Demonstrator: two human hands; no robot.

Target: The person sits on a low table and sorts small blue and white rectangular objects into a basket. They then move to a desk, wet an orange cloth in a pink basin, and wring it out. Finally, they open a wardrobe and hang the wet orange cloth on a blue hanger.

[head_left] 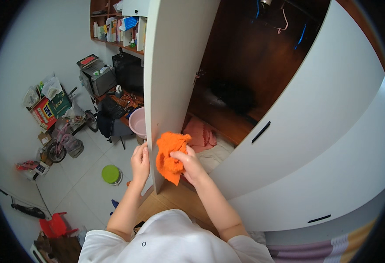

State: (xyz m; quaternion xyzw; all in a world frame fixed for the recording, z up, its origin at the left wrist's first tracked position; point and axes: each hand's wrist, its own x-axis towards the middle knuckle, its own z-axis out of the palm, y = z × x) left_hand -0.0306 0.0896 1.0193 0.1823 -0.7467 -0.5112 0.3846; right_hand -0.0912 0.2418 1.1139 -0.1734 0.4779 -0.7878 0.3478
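Observation:
In my right hand [191,165] is a bunched orange cloth [169,151], with the thumb pressed over its folds. The cloth is close to the inner face of a white wardrobe door [168,83], which stands open and edge-on before me. My left hand [140,163] is at the outer side of that door, its fingers curled in against the door's edge. Behind the cloth, a pink folded textile [199,133] and a cream one [215,154] lie at the bottom of the wardrobe's dark brown interior [232,65].
White doors with black handles [261,132] curve off to the right. A pink hanger [283,21] hangs inside. At left stand a desk with a pink basin [137,122], a green-lidded bucket [111,174], a small bicycle [57,149] and a red stool [56,225]. Below me is a wooden surface [175,201].

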